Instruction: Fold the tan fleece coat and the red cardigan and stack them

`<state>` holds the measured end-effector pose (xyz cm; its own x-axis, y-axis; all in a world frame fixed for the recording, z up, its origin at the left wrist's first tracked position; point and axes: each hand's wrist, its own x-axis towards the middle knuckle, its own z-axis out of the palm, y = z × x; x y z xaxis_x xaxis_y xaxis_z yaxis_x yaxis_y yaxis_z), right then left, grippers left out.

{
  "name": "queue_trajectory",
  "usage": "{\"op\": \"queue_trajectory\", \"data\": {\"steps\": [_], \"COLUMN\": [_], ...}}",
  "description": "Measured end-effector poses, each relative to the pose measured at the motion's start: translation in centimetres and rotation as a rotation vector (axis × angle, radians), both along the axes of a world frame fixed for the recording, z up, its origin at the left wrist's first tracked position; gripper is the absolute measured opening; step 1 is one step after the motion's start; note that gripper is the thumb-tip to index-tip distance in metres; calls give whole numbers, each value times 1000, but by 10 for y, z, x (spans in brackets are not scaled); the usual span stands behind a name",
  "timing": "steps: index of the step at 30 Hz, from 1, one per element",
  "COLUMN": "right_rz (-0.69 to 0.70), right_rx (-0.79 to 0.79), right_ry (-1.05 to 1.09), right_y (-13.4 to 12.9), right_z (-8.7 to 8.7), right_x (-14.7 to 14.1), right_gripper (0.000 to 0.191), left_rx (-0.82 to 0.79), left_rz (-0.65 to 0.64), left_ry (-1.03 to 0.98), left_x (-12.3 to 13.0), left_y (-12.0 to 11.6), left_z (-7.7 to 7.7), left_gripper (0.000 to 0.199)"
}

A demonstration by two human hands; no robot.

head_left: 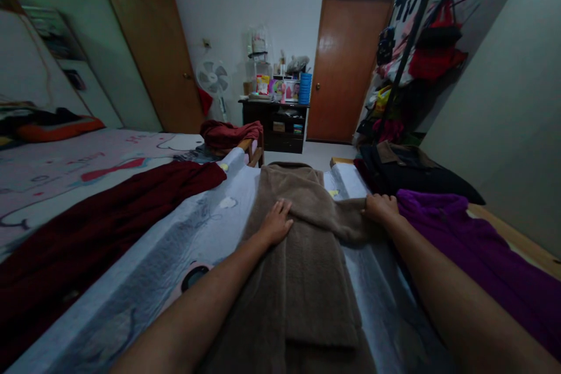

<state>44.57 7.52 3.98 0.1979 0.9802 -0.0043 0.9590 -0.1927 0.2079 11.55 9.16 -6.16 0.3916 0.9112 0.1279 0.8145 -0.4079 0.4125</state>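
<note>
A brown fuzzy coat (318,280) lies lengthwise on the bed in front of me, its right side folded inward. My left hand (277,223) rests flat on the coat's upper part, fingers extended. Off to the right, my right hand (380,208) is closed around the cuff end of the coat's sleeve, which stretches out sideways from the body of the coat. The fingertips of that hand are partly hidden by the fabric.
A dark red garment (114,228) lies along the left, and a purple fleece garment (477,257) along the right. Beyond the purple one is a dark jacket (407,169). A round dark-faced pink object (195,274) sits beside my left forearm. A fan (214,77) stands by the far wall.
</note>
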Motion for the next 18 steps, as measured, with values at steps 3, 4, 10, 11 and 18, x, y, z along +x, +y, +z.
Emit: {"op": "queue_trajectory", "data": {"steps": [3, 4, 10, 11, 18], "right_rz": [20, 27, 177, 197, 394], "right_rx": [-28, -35, 4, 39, 155], "right_ry": [36, 51, 240, 285, 499], "right_y": [0, 0, -16, -22, -78], "right_z": [12, 17, 64, 72, 104], "right_x": [0, 0, -17, -25, -97], "right_gripper": [36, 32, 27, 27, 22], "left_rx": [8, 8, -14, -31, -434], "left_rz": [18, 20, 13, 14, 16], "left_ry": [65, 76, 60, 37, -599], "left_x": [2, 2, 3, 3, -5], "left_y": [-4, -4, -4, -3, 11], "left_z": [3, 4, 3, 3, 18], "left_gripper": [58, 57, 57, 58, 55]}}
